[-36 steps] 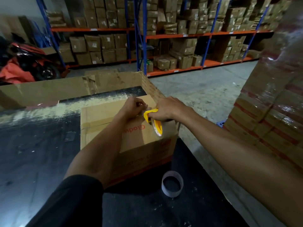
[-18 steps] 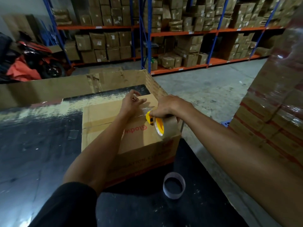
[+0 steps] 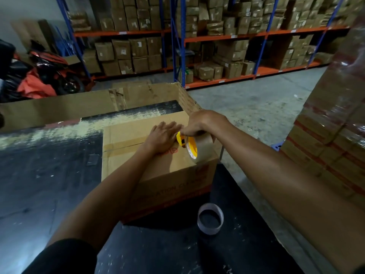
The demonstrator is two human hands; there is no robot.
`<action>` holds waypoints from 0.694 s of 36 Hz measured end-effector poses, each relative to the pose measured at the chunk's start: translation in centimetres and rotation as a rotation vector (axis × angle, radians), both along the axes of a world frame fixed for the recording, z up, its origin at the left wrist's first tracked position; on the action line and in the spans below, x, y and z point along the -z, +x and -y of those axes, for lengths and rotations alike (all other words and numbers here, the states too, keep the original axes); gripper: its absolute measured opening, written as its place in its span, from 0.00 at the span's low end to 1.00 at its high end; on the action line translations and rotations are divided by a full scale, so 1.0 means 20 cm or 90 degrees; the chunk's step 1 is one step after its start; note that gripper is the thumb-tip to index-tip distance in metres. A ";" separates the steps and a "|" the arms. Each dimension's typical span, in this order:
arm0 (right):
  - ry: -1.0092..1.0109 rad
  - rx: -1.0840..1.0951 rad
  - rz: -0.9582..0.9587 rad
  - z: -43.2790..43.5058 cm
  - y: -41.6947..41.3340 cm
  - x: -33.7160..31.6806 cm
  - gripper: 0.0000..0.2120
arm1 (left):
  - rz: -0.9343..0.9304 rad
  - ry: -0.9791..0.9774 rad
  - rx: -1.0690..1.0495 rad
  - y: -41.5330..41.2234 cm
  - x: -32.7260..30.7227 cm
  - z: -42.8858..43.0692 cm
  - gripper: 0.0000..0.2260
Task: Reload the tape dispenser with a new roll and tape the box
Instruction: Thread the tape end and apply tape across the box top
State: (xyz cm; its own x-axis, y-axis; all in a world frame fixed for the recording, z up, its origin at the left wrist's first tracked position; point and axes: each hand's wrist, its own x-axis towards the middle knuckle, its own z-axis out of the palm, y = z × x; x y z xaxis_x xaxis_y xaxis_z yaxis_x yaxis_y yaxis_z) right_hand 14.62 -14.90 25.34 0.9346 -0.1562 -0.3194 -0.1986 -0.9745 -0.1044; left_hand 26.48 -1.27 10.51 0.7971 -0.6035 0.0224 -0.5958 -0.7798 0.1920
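**Taping the box top: both hands on the carton**

Cardboard box [image 3: 158, 171] sits on the black table [image 3: 49, 184], flaps closed; contents not visible. A strip of brown tape already runs across its top towards the left edge. Red print shows on the top and near side.

Left hand [image 3: 163, 138] lies flat on the box top, palm down, fingers spread out straight, gripping nothing.

Right hand [image 3: 203, 123] has its fingers curled closed around the yellow tape dispenser [image 3: 182, 139], which carries a brown tape roll [image 3: 201, 147]. Dispenser and roll stand on edge at the right part of the box top, just beside the left hand's fingertips; whether they touch cannot be told.

An empty tape core [image 3: 210, 218], a bare ring, stands on the table near the box's front corner, apart from it.

Behind the box, a large open carton [image 3: 98, 103] with low walls borders the table's far edge; its inside is mostly hidden.

Background: shelving racks [image 3: 177, 36] filled with stacked cartons. To the right, a wrapped stack of boxes [image 3: 335, 135].
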 end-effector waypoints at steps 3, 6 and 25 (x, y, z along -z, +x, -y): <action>-0.008 0.002 0.005 -0.01 0.01 0.01 0.25 | 0.004 0.005 0.032 -0.01 -0.02 -0.01 0.29; -0.020 0.009 0.005 -0.03 0.01 0.02 0.26 | -0.006 0.026 0.032 0.00 0.00 -0.03 0.26; 0.037 0.019 -0.029 -0.03 -0.05 -0.04 0.27 | -0.065 0.168 -0.057 0.01 -0.03 0.08 0.32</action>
